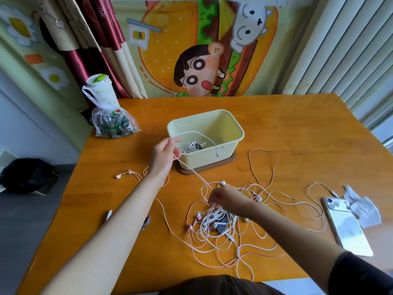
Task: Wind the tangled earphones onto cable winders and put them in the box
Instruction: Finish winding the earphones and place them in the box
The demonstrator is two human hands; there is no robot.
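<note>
A pale yellow box (225, 154) stands mid-table on a brown lid, with a few wound earphones (192, 146) inside. My left hand (164, 153) is raised beside the box's left wall and pinches a white earphone cable (196, 133) that loops over the box, its plug hanging at the front wall. The same cable runs taut down to my right hand (223, 198), which pinches it above a tangled pile of white and pink earphones (214, 225). Grey and white cable winders (221, 224) lie within the pile.
A white phone (348, 227) and crumpled tissue (361, 208) lie at the right. A loose earphone (123, 174) lies left of my arm. A plastic bag (112, 124) and a cup (102, 88) stand at the back left corner. The table's edges run close on the left.
</note>
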